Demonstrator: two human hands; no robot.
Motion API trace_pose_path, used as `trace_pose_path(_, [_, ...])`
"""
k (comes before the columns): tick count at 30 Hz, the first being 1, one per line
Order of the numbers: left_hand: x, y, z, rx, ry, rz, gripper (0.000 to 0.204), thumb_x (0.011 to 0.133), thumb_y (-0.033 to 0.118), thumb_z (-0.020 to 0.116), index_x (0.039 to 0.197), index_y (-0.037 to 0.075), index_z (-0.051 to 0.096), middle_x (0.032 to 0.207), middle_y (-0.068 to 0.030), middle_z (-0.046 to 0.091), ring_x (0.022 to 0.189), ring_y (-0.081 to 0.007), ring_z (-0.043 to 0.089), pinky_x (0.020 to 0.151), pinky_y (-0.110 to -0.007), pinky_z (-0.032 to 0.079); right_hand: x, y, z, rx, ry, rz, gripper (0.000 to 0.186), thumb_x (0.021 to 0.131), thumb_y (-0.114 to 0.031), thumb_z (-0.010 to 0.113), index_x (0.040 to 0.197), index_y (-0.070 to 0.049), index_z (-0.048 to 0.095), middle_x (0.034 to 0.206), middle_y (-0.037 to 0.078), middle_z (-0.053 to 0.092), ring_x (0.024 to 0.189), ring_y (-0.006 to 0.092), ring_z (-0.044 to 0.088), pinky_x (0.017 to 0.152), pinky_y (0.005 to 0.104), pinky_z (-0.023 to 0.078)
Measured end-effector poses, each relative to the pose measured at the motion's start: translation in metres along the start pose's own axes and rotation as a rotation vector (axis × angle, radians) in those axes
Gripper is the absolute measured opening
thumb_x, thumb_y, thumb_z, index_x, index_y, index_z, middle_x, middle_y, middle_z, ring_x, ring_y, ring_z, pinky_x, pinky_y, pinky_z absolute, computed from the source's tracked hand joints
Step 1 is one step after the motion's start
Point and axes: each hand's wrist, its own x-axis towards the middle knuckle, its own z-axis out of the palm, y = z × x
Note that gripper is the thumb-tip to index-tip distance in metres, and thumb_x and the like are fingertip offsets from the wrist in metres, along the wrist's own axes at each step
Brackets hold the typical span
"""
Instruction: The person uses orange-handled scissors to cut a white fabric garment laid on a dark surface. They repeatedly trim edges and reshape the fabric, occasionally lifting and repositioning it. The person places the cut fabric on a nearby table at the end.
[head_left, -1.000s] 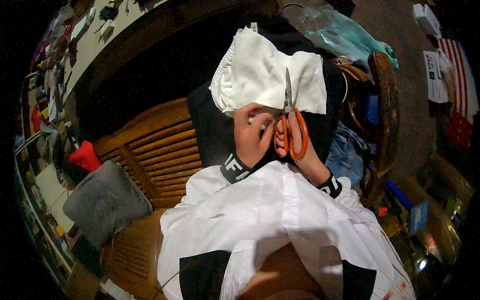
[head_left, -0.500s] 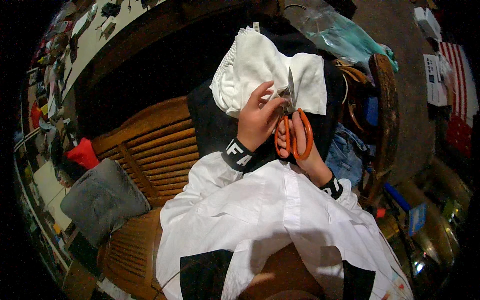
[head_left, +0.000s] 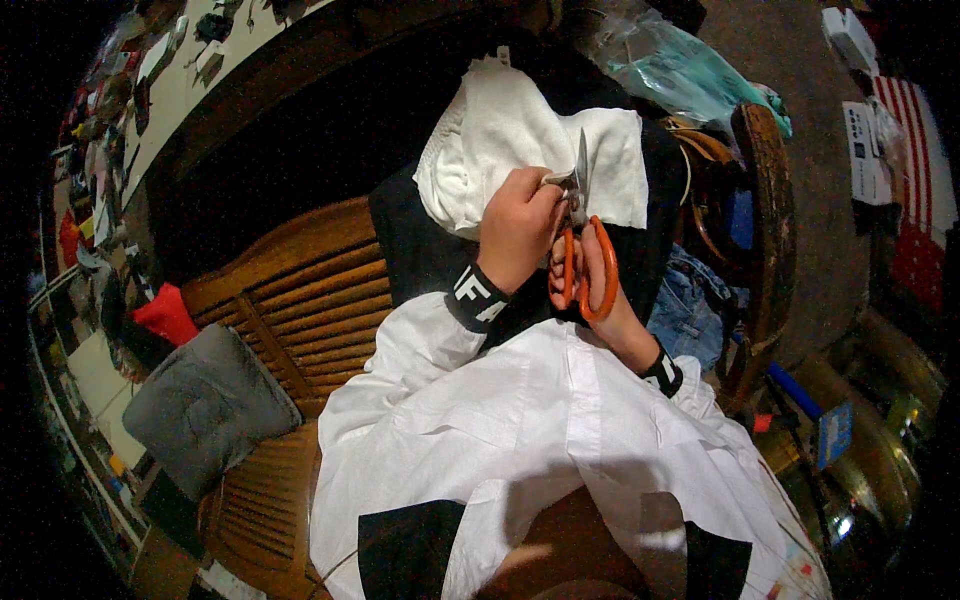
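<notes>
A white cloth piece (head_left: 505,125) with a gathered, ribbed left edge lies across my dark-clothed lap. My left hand (head_left: 512,230) is closed on it, pinching up a fold between thumb and fingers just left of the blades. Orange-handled scissors (head_left: 606,285) are in my right hand (head_left: 624,338), its fingers through the loops. Their metal blades point away from me over the cloth, slightly parted at the fold. Whether the blades have fabric between them is hard to make out, since my left fingers cover part of that spot.
A slatted wooden bench (head_left: 300,290) extends to the left, bearing a grey cushion (head_left: 210,405) and a red cloth (head_left: 168,312). Right of my lap are blue jeans (head_left: 690,305) and a wooden armrest (head_left: 765,190). A teal-tinted plastic bag (head_left: 690,80) lies beyond; a white box (head_left: 866,155) sits far right.
My left fingers, stretched out beside the blades before, have curled in and pinched a fold of the cloth. The scissors stay in my right hand, their handle loops slightly shifted.
</notes>
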Motion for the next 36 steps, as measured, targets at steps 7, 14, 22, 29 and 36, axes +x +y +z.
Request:
trace_pose_path(7, [-0.006, 0.019, -0.018, -0.007, -0.211, -0.009, 0.027, 0.067, 0.000, 0.060, 0.093, 0.000, 0.055, 0.089, -0.0147, 0.055, 0.083, -0.0335, 0.056, 0.068, -0.037, 0.048, -0.001, -0.001, -0.008, -0.204, -0.013, -0.169, 0.044, 0.094, -0.050, 0.034, 0.111, -0.011, 0.043, 0.087, 0.001, 0.045, 0.071, 0.0086, 0.044, 0.056, 0.0214, 0.040])
trace_pose_path(14, [-0.007, 0.019, -0.022, 0.045, -0.158, 0.012, 0.028, 0.069, 0.003, 0.058, 0.098, 0.000, 0.056, 0.093, -0.0167, 0.055, 0.086, -0.0345, 0.056, 0.072, -0.039, 0.049, 0.015, -0.006, -0.006, -0.483, 0.025, -0.257, 0.049, 0.095, -0.040, 0.038, 0.131, -0.007, 0.036, 0.105, 0.010, 0.050, 0.083, 0.0182, 0.050, 0.074, 0.0296, 0.043])
trace_pose_path(22, [0.029, 0.019, -0.089, 0.315, 0.155, 0.135, 0.029, 0.068, 0.003, 0.061, 0.096, -0.002, 0.055, 0.098, -0.0162, 0.054, 0.085, -0.0310, 0.056, 0.070, -0.036, 0.048, 0.064, -0.025, 0.002, -0.771, -0.297, -1.012, 0.052, 0.095, -0.032, 0.043, 0.137, -0.005, 0.027, 0.121, 0.012, 0.051, 0.108, 0.0257, 0.051, 0.094, 0.0351, 0.040])
trace_pose_path(29, [0.043, 0.024, -0.100, 0.419, -0.022, 0.262, 0.028, 0.069, 0.006, 0.061, 0.096, 0.001, 0.056, 0.095, -0.0154, 0.055, 0.084, -0.0305, 0.056, 0.071, -0.036, 0.050, 0.067, 0.007, 0.002, -0.892, 0.171, -1.355, 0.048, 0.091, -0.018, 0.052, 0.129, 0.005, 0.036, 0.118, 0.021, 0.052, 0.105, 0.0319, 0.053, 0.090, 0.0417, 0.044])
trace_pose_path(36, [0.000, 0.010, -0.026, 0.302, -0.376, 0.015, 0.020, 0.075, 0.008, 0.056, 0.093, 0.001, 0.054, 0.094, -0.0136, 0.054, 0.083, -0.0290, 0.057, 0.063, -0.035, 0.050, 0.061, 0.025, -0.023, -1.062, 0.376, -1.311, 0.040, 0.081, -0.008, 0.063, 0.115, 0.005, 0.047, 0.108, 0.024, 0.052, 0.089, 0.0347, 0.058, 0.080, 0.0416, 0.048])
